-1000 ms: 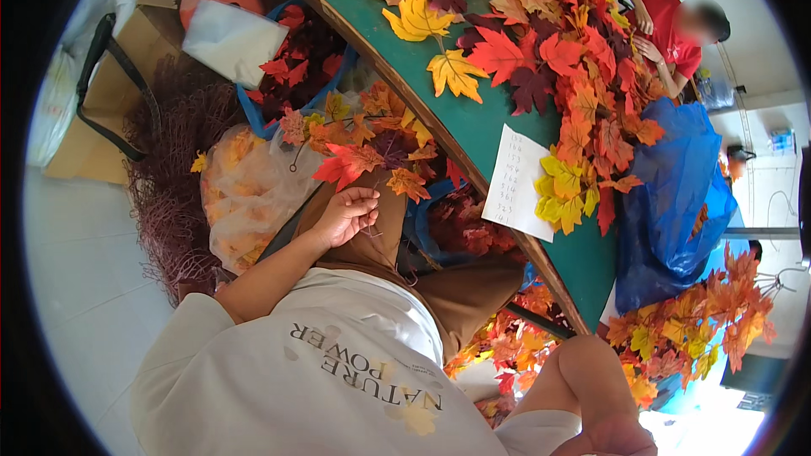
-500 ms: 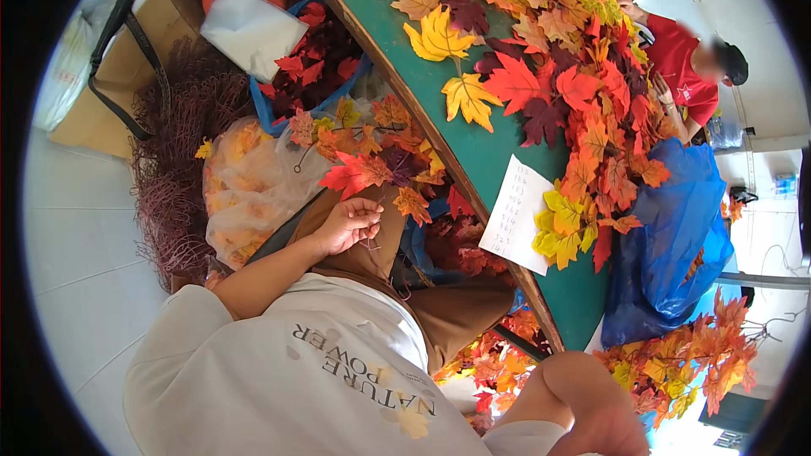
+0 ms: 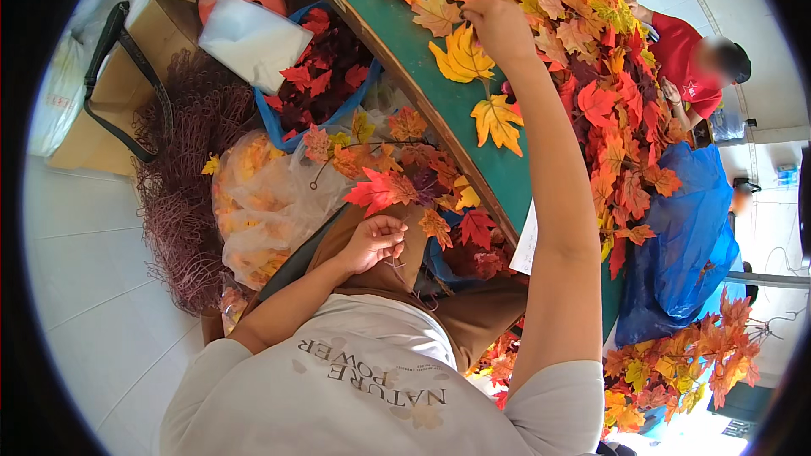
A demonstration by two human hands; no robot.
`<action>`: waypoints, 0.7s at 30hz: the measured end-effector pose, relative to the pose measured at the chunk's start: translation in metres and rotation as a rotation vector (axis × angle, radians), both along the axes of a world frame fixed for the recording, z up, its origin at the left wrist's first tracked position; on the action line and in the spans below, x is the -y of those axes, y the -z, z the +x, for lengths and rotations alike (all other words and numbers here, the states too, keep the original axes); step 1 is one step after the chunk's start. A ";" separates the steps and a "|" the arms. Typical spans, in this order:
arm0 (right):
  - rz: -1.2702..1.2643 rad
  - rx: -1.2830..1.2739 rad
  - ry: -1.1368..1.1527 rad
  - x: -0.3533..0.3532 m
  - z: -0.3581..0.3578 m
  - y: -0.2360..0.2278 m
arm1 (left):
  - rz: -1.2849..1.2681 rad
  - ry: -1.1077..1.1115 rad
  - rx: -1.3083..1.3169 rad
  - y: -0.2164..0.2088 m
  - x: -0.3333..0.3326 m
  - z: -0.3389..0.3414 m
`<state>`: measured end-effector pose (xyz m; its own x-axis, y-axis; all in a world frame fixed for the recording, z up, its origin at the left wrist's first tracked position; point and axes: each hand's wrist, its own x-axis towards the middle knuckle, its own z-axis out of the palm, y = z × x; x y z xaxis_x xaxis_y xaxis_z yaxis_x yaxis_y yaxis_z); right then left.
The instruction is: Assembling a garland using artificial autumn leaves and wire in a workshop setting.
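My left hand (image 3: 378, 243) is closed in a pinch at my lap, on the thin wire stem of a branch of artificial maple leaves (image 3: 376, 192). Red, orange and yellow leaves spread beyond the fingers, and loose purplish wire dangles below them. My right hand (image 3: 500, 27) is stretched far over the green table, fingers bent together just beyond a yellow leaf (image 3: 460, 55). Whatever its fingertips grip is too hidden to name. A second yellow leaf (image 3: 498, 124) lies nearer, joined to the first by a stem. My right forearm covers part of a paper sheet (image 3: 524, 245).
A large heap of autumn leaves (image 3: 600, 110) covers the table's right side, beside a blue plastic bag (image 3: 676, 236). Left of the table edge are a blue bag of dark red leaves (image 3: 325, 76), a clear leaf-filled bag (image 3: 253, 194) and tangled purplish wires (image 3: 190, 118). A person in red (image 3: 684, 59) works opposite.
My right hand has gone from low beside my body to far across the table, by the yellow leaves. My left hand keeps its pinch at my lap. The whole view has shifted slightly.
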<state>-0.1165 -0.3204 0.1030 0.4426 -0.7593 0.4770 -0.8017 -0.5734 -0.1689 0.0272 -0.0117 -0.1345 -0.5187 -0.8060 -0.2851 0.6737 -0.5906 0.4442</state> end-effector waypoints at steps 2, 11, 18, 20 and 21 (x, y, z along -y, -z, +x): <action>0.113 -0.297 0.058 0.009 0.005 0.011 | 0.003 0.002 -0.010 -0.001 0.000 0.002; -0.020 0.271 0.130 -0.003 -0.062 -0.012 | -0.010 0.007 -0.021 0.001 0.001 -0.002; 0.333 1.773 0.248 -0.035 -0.162 -0.017 | -0.008 0.002 0.103 0.002 -0.007 -0.008; 0.367 1.953 -0.003 -0.064 -0.180 -0.003 | 0.059 -0.020 0.100 -0.002 -0.006 -0.008; 0.388 1.976 0.026 -0.084 -0.174 -0.006 | 0.084 -0.052 0.085 -0.001 -0.009 -0.005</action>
